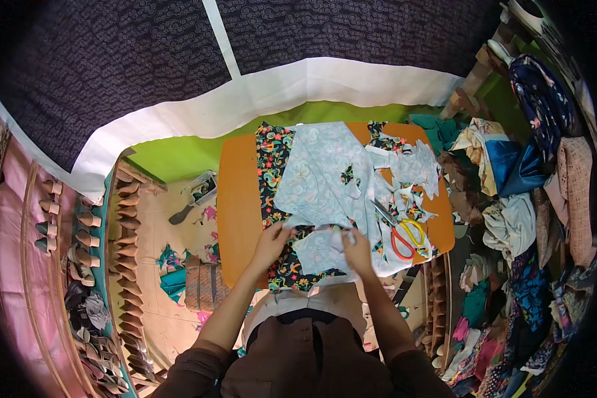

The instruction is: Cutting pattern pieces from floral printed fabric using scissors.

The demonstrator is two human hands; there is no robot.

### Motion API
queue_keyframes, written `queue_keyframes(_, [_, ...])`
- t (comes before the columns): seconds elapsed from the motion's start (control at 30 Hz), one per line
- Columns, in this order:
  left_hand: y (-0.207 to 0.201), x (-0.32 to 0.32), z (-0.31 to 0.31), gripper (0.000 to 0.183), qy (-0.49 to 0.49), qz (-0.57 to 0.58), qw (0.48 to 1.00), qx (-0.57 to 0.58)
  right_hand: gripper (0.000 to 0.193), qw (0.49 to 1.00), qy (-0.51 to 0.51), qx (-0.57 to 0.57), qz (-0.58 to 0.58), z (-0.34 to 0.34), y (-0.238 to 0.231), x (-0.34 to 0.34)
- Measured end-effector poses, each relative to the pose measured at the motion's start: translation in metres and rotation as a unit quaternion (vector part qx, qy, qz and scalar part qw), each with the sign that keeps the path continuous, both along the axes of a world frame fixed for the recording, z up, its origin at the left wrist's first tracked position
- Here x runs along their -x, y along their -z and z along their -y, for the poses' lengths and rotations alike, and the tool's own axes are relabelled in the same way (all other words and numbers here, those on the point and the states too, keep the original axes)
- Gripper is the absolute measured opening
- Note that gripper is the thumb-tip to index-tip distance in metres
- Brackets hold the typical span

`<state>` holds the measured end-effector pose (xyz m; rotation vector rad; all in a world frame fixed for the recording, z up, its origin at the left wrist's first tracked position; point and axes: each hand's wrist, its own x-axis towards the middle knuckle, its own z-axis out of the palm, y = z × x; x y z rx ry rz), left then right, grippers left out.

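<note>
A floral fabric (275,169), black with bright flowers on its face and pale blue-white on its reverse, lies spread over an orange-brown table (237,199). At its near part, my left hand (272,244) is closed on the fabric's edge, fingertips pinched together. Across from it, my right hand (357,251) also pinches the fabric, and a dark strip of the face side runs between the two hands. To the right of my right hand, scissors (404,239) with one red and one yellow handle rest on the cloth, blades toward the far left. Cut scraps (414,169) lie at the table's right side.
Heaped fabrics (511,225) crowd the right side, close to the table. Wooden shoe lasts (127,265) stand in racks on the left. A patterned dark curtain (146,66) with a white border hangs at the back. Scraps and a brown bundle (202,285) lie on the floor.
</note>
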<state>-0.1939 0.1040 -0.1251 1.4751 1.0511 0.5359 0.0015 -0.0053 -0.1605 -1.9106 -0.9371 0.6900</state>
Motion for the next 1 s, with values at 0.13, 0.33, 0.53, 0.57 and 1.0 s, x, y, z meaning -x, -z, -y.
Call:
queue_keyframes(0.13, [-0.008, -0.017, -0.007, 0.025, 0.024, 0.077, 0.997, 0.008, 0.027, 0.899, 0.076, -0.046, -0.430, -0.013, -0.030, -0.026])
queue_keyframes(0.33, [0.015, -0.021, -0.011, 0.023, 0.070, 0.019, 0.997, -0.010, 0.037, 0.864, 0.137, -0.116, -0.470, -0.020, -0.051, -0.046])
queue_keyframes(0.53, [0.026, -0.045, 0.000, 0.027, 0.075, 0.004, 0.997, 0.028, 0.049, 0.817, 0.076, -0.106, -0.562, -0.009, -0.056, -0.071])
queue_keyframes(0.57, [0.026, -0.055, 0.001, 0.027, 0.077, 0.004, 0.997, 0.028, 0.049, 0.817, 0.078, -0.106, -0.561, -0.006, -0.055, -0.075])
queue_keyframes(1.0, [-0.017, -0.211, 0.011, 0.046, 0.069, 0.118, 0.964, 0.228, 0.067, 0.789, -0.086, -0.126, -0.596, -0.014, -0.080, -0.171])
